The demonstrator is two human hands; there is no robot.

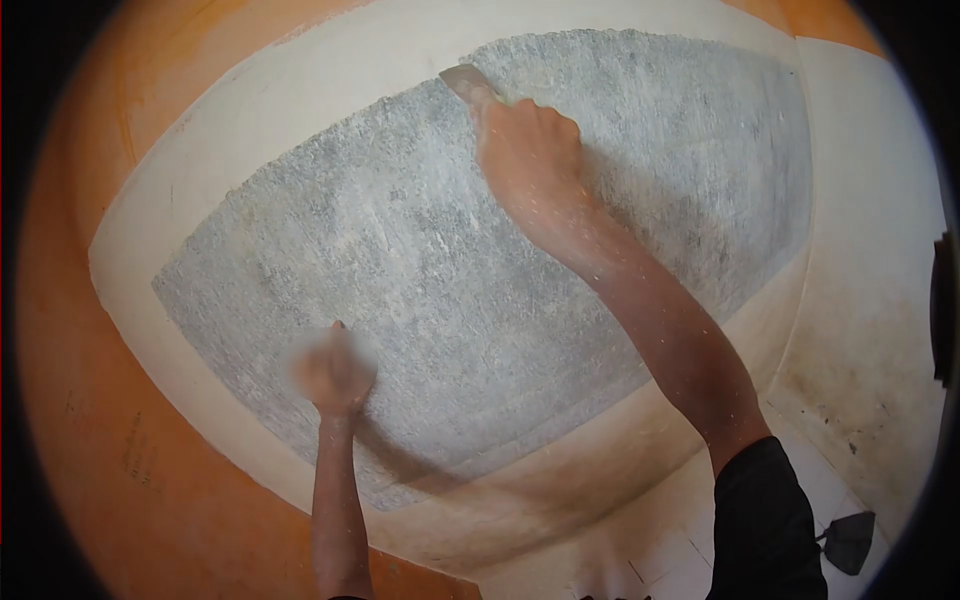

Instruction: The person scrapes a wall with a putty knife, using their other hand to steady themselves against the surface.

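Note:
My right hand (530,155) is wrapped round a flat scraper (466,84), whose blade touches the upper edge of a rough grey patch (430,260) on the wall. My left hand (335,375) is at the lower left of that patch, against or just off its surface. It is blurred, with one fingertip pointing up; how the other fingers lie is hidden. A smooth cream band (250,110) surrounds the grey patch.
Orange wall (80,400) lies beyond the cream band at the left and top. A pale wall (870,200) meets the patch's wall at the right. Light floor tiles (690,545) show below, with a dark object (848,542) at the lower right.

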